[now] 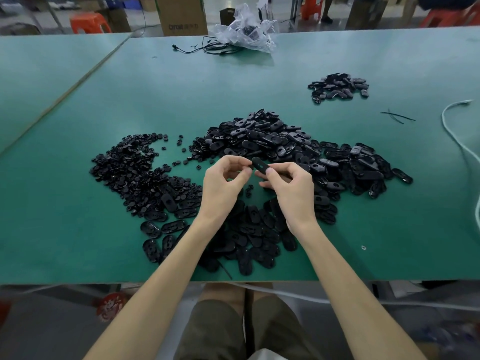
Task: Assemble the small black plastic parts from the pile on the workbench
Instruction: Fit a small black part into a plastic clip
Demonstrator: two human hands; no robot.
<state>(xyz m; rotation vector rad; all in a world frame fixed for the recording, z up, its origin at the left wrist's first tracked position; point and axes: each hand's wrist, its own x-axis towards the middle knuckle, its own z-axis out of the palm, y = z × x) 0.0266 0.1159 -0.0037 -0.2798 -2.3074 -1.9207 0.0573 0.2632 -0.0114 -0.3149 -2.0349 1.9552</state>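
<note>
Left hand (223, 184) and right hand (292, 189) pinch oval part (260, 165).

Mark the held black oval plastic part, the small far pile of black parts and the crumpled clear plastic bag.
black oval plastic part (260, 165), head view, its slotted face
small far pile of black parts (337, 87), head view, its middle
crumpled clear plastic bag (246, 31), head view, its middle

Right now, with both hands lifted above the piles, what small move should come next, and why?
Probably push the left hand toward the right hand to seat an insert in the oval part. The right hand pinches it with its keyhole opening showing, and the left fingertips pinch at its end. Whether they hold anything else is hidden.
</note>
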